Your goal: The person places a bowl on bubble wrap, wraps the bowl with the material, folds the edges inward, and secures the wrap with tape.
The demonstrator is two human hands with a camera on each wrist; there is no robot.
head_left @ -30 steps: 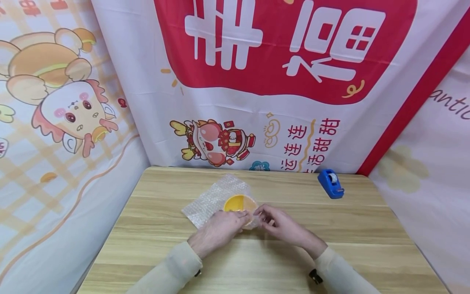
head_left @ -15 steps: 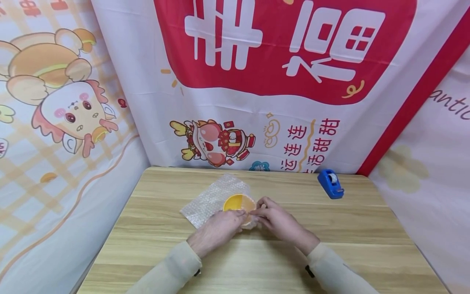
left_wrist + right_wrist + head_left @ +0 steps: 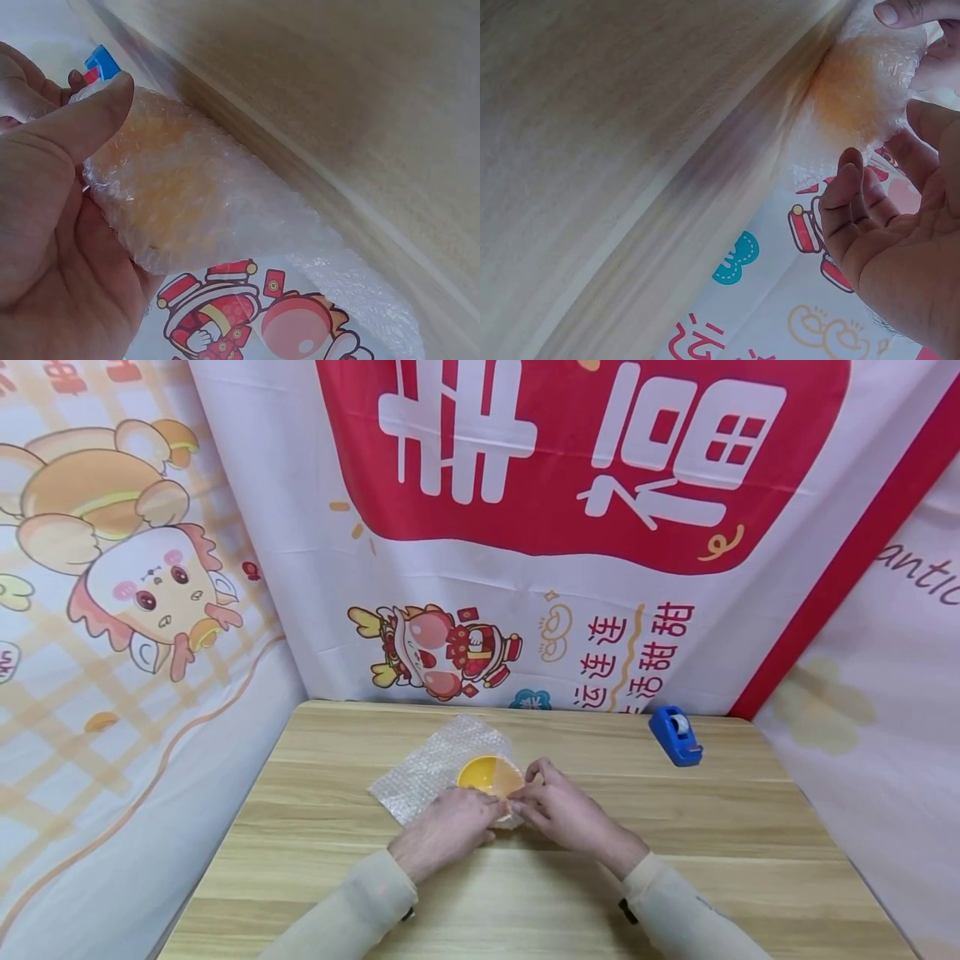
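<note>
A yellow bowl [image 3: 477, 772] sits on a sheet of bubble wrap [image 3: 431, 777] near the middle of the table, its right side covered by a folded-over flap. My left hand [image 3: 448, 820] holds the flap down at the bowl's near rim. In the left wrist view its thumb [image 3: 112, 105] lies along one side of the wrapped bowl, with the fingers behind it. At the right edge, my right hand [image 3: 568, 814] pinches the bubble wrap between thumb and forefinger. Its other fingers [image 3: 844, 191] bend loosely away from the sheet.
A blue tape dispenser [image 3: 677, 737] with a roll of tape stands at the table's back right. The wooden table [image 3: 720, 843] meets a printed cloth backdrop [image 3: 480, 568] at its back edge, with more cloth hanging on both sides.
My right hand has moved left toward the bowl and now pinches the wrap's edge beside the left fingertips. The left hand has shifted only slightly. Dispenser unchanged.
</note>
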